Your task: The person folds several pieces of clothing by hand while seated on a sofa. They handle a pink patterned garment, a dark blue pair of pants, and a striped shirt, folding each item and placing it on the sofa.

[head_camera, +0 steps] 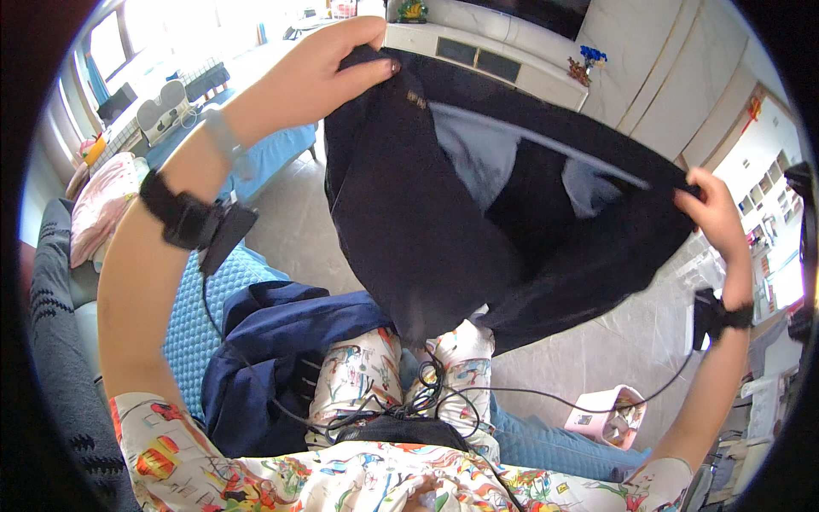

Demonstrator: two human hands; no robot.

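My left hand (345, 70) pinches one end of the waistband of a pair of black trousers (422, 211), thumb on the near side. Farther right and lower, my right hand (716, 211) grips the other end. Between them the garment is stretched wide and raised above my knees. Grey pocket linings (477, 153) show on it, and small metal fasteners (417, 100) sit near my left hand. The lower part of the trousers hangs towards my lap in folds. A dark blue garment (275, 345) lies beside my left thigh on a blue quilted sofa cover (198, 320).
Black cables (435, 384) run from my lap to straps on both wrists. A pink waste bin (604, 416) holding litter stands on the tiled floor to the right. A pink cushion (105, 205) rests on the left. Ahead is a low white cabinet (416, 40).
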